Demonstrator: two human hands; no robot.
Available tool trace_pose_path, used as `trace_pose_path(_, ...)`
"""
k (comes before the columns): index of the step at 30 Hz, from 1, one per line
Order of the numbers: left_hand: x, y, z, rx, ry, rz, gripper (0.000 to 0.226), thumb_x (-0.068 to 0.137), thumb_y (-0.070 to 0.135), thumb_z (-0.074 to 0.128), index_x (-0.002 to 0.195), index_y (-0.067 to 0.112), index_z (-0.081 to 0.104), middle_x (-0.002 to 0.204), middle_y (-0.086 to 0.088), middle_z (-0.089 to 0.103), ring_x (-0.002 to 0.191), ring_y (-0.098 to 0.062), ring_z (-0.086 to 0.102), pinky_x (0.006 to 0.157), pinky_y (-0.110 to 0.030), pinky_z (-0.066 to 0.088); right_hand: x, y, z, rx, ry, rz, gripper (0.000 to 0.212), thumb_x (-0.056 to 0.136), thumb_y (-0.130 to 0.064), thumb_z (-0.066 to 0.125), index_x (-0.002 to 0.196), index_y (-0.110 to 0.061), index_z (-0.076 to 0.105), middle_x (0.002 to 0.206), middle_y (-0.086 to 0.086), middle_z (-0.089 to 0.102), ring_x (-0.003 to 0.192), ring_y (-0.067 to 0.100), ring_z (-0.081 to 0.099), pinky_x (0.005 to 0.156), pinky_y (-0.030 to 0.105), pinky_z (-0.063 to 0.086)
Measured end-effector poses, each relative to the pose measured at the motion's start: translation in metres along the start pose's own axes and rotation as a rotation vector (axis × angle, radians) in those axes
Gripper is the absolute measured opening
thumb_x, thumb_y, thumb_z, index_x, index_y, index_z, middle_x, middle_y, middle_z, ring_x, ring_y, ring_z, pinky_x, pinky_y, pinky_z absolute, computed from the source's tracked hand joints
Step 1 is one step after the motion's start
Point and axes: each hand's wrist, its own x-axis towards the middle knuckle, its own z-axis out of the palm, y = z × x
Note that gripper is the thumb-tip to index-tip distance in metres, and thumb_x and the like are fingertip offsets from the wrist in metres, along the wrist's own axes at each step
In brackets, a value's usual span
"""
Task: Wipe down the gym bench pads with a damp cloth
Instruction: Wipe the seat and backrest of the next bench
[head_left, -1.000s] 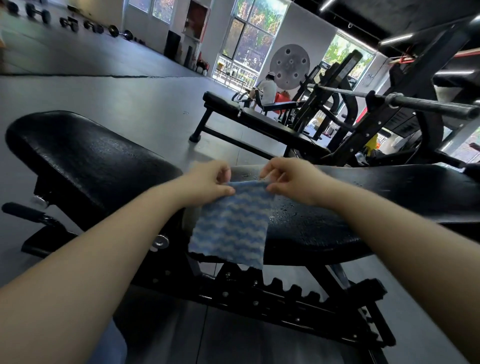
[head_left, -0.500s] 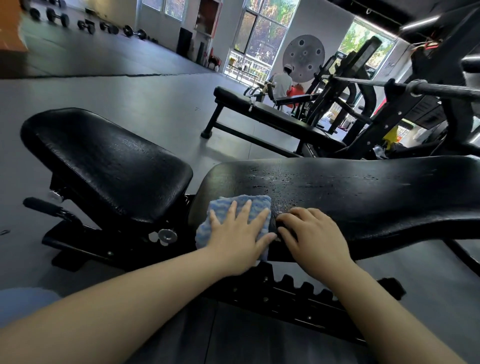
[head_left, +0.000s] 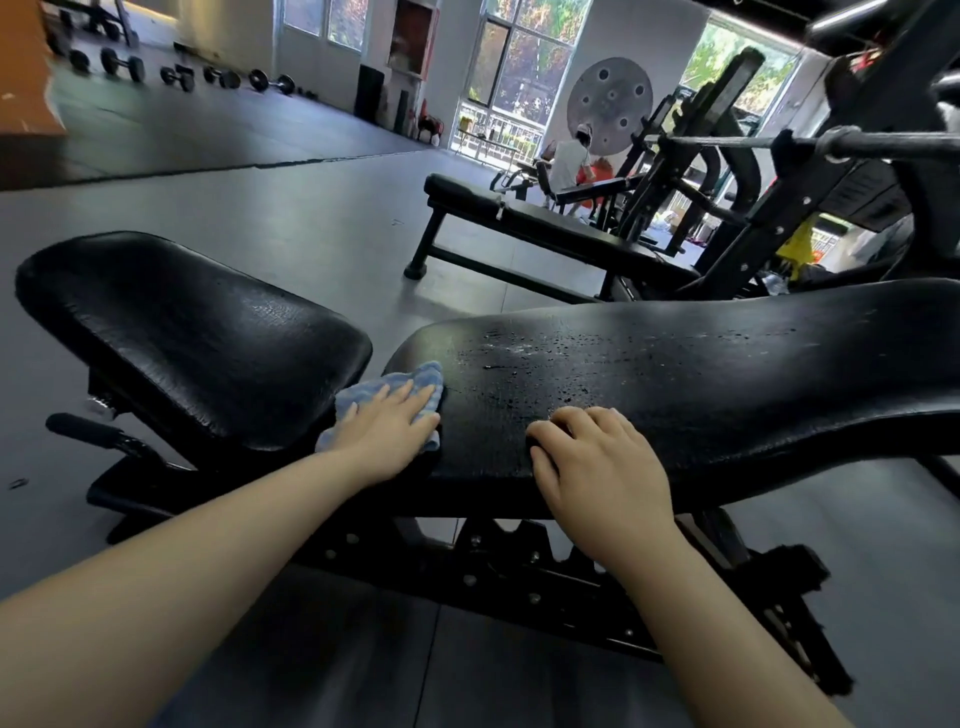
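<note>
My left hand (head_left: 387, 428) covers the middle of the cloth (head_left: 410, 375), so only its edges show. The long pad (head_left: 701, 379) runs off the right edge. My right hand (head_left: 597, 467) hides the pad's near rim. The dumbbells (head_left: 176, 73) far off are blurred, too small to count.

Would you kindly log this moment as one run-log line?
left hand: presses cloth flat on back pad | right hand: rests curled on pad | droplets unwiped
</note>
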Motion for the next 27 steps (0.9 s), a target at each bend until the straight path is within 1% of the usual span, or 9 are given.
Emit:
trace_pose_path(2,-0.016,0.016,0.002,0.004,0.018,0.081,0.049,0.101,0.035,0.027,0.149,0.032,0.015,0.158,0.008,0.007,0.146,-0.015,0.004,0.117,-0.042,0.005,-0.001,0.001,-0.003,0.024,0.015,-0.021,0.036,0.086,-0.035,0.038,0.090,-0.020,0.070,0.089,0.002,0.065,0.081,0.027,0.061,0.087,0.042,0.050)
trace_pose_path(5,-0.032,0.047,0.008,0.086,-0.004,0.230,0.049,0.102,0.037,0.025,0.149,0.033,0.012,0.158,0.009,0.004,0.145,-0.012,0.001,0.118,-0.039,0.005,-0.006,0.008,-0.010,0.012,0.077,-0.027,0.035,0.081,-0.033,0.038,0.090,-0.021,0.069,0.093,0.000,0.064,0.086,0.025,0.062,0.095,0.046,0.046)
trace_pose_path(8,-0.041,0.071,0.009,0.127,-0.017,0.355,0.049,0.102,0.038,0.023,0.149,0.035,0.009,0.158,0.011,0.000,0.145,-0.010,-0.001,0.118,-0.038,0.004,-0.014,0.023,-0.017,-0.065,0.120,0.113,0.032,0.080,-0.030,0.038,0.085,-0.018,0.068,0.091,0.003,0.064,0.086,0.028,0.061,0.094,0.048,0.045)
trace_pose_path(11,-0.040,0.068,0.002,0.118,-0.045,0.400,0.053,0.101,0.041,0.024,0.149,0.035,0.003,0.157,0.014,0.001,0.145,-0.009,-0.001,0.117,-0.039,0.006,-0.024,0.035,-0.017,-0.094,0.108,0.216,0.036,0.084,-0.036,0.038,0.086,-0.015,0.066,0.092,0.006,0.064,0.088,0.031,0.060,0.091,0.048,0.046)
trace_pose_path(15,-0.012,0.042,-0.004,0.150,-0.103,0.261,0.062,0.096,0.055,0.026,0.148,0.037,-0.002,0.158,0.009,-0.004,0.146,-0.017,-0.003,0.116,-0.050,0.006,-0.028,0.038,-0.011,-0.115,0.135,0.207,0.036,0.086,-0.038,0.039,0.087,-0.014,0.066,0.092,0.007,0.063,0.086,0.032,0.058,0.085,0.046,0.047)
trace_pose_path(20,0.040,-0.019,0.008,0.102,-0.087,-0.093,0.076,0.085,0.072,0.018,0.150,0.034,0.008,0.159,-0.002,-0.004,0.145,-0.030,-0.005,0.115,-0.055,0.005,-0.026,0.035,-0.005,-0.130,0.186,0.218,0.031,0.085,-0.033,0.040,0.084,-0.013,0.064,0.090,0.007,0.063,0.085,0.033,0.058,0.084,0.047,0.046)
trace_pose_path(23,0.054,-0.023,0.013,0.103,-0.008,-0.121,0.056,0.098,0.040,0.020,0.150,0.020,0.014,0.158,-0.008,0.008,0.144,-0.030,0.009,0.115,-0.051,0.012,-0.027,0.035,-0.003,-0.127,0.215,0.214,0.030,0.085,-0.033,0.041,0.085,-0.014,0.065,0.091,0.006,0.063,0.086,0.032,0.057,0.085,0.046,0.045)
trace_pose_path(25,0.050,-0.003,0.011,0.090,0.010,-0.070,0.050,0.100,0.029,0.015,0.150,0.021,0.015,0.158,-0.004,0.010,0.144,-0.027,0.011,0.115,-0.048,0.014,-0.027,0.035,-0.003,-0.123,0.218,0.206,0.031,0.085,-0.033,0.041,0.085,-0.015,0.065,0.091,0.006,0.063,0.086,0.032,0.058,0.085,0.046,0.045)
trace_pose_path(27,0.036,0.024,0.009,0.103,-0.023,0.067,0.048,0.102,0.026,0.017,0.150,0.026,0.016,0.159,0.001,0.007,0.145,-0.026,0.009,0.115,-0.048,0.015,-0.028,0.037,-0.004,-0.123,0.214,0.199,0.032,0.085,-0.034,0.040,0.085,-0.015,0.066,0.091,0.006,0.064,0.085,0.032,0.058,0.084,0.045,0.046)
